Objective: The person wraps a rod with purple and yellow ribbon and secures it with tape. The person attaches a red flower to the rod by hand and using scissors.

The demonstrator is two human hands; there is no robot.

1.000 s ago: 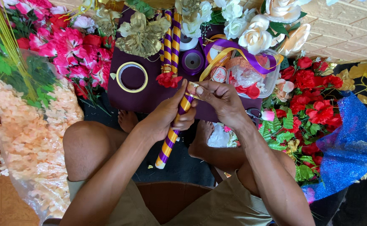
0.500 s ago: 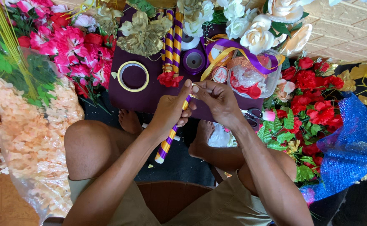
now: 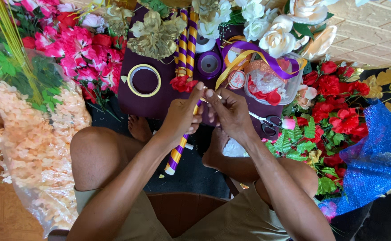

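Peach petals (image 3: 26,147): far left, heaped loose in a clear bag beside the knee; soft, feather-light, apt to spill.
Pink flowers (image 3: 77,49): far left, above the bag; fabric blooms on thin stems.
Tape ring (image 3: 144,80): yellow-rimmed, flat on the dark purple cloth (image 3: 159,102), left of the hands and well apart from them.
Gold leaves (image 3: 155,38): far centre, stiff-looking foil sprays.
Finished sticks (image 3: 186,40): two purple-and-gold striped ones lying side by side at the far edge of the cloth.
Left hand (image 3: 182,118): wrapped around the upper part of the striped stick (image 3: 177,154), thumb up at the top end.
Striped stick: centre, tilted, lower end hanging near over the dark floor between the knees; probably light, rigid, slick under the ribbon wrap; best gripped mid-shaft or just below the top, as here, not by the loose end.
Right hand (image 3: 231,114): touching the left at the fingertips, pinched on a thin pale strip at the stick's top; strip too small to identify.
Scissors (image 3: 266,121): just right of the right hand, on the cloth edge.
Clear tub (image 3: 271,80): right of centre, holding red petals, purple and gold ribbon (image 3: 258,53) draped over it.
Red flowers (image 3: 342,107): right, with green leaves.
Blue glitter sheet (image 3: 374,165): near right, crinkled.
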